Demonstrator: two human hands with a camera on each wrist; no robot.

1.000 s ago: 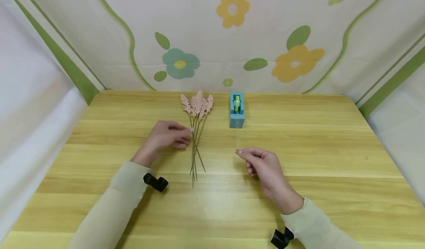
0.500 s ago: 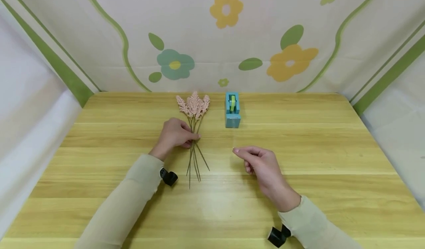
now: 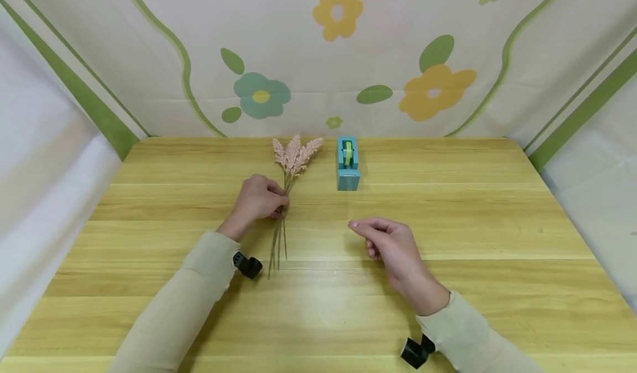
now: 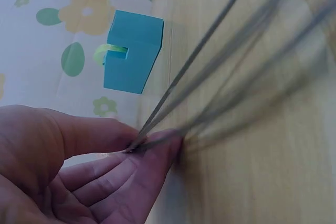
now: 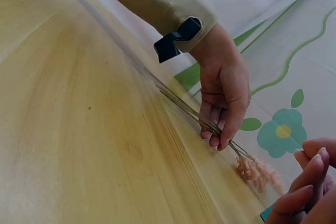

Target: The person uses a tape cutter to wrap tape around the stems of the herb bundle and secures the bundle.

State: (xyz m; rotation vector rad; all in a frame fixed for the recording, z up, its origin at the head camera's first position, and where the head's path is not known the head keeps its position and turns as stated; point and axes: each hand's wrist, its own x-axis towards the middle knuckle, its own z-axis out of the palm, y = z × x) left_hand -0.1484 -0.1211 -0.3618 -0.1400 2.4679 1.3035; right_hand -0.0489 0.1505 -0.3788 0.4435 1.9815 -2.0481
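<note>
Thumb and fingers of my left hand (image 3: 259, 197) pinch the thin stems of a bunch of artificial pink flowers (image 3: 294, 156). The bunch leans, its heads toward the back right and its stem ends toward the front left. In the left wrist view the stems (image 4: 195, 56) fan out from the fingertips. My right hand (image 3: 393, 246) is in front of a blue tape dispenser (image 3: 348, 180) with a yellow-green roll core. Thumb and forefinger there pinch the end of a clear tape strip (image 3: 349, 207), only faintly visible, running from the dispenser.
A light wooden table (image 3: 497, 207) lies under both hands. Behind it hangs a white curtain (image 3: 308, 47) printed with flowers and green lines. Plain white cloth (image 3: 45, 157) closes off the left side. Each sleeve carries a small black camera.
My left hand has taken hold of the stems. The bunch has turned, its heads swinging right and its stem ends left, and the stems are drawn closer together. My right hand stays nearly still.
</note>
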